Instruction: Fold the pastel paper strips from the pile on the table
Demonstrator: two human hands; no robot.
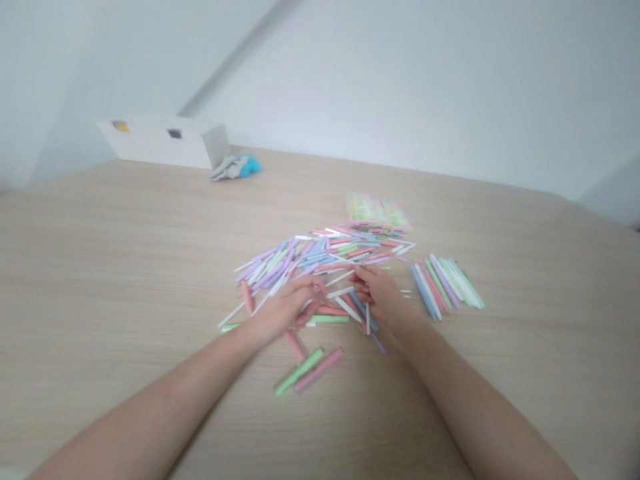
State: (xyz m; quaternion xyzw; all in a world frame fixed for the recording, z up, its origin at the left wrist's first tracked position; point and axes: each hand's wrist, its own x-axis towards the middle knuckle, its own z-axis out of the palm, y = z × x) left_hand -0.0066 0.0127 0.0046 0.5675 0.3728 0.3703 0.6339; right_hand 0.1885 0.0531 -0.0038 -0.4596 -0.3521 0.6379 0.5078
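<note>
A loose pile of slim pastel sticks (305, 257), pen-like in shape and mixed with thin white ones, spreads across the table in front of me. My left hand (295, 303) is over the near left side of the pile, its fingers curled together; what they hold is hidden. At the pile's near right side, my right hand (373, 290) has its fingers bent in a pinch, with a thin white stick (341, 277) at the fingertips. Nearer to me, a green stick (300, 372) and a pink stick (319, 370) lie side by side, apart from the pile.
Right of the pile lies a neat row of pastel sticks (447, 287). Behind it is a stack of patterned packs (377, 213). A white box (165, 143) and a grey and blue bundle (237, 167) rest at the back left, near the wall.
</note>
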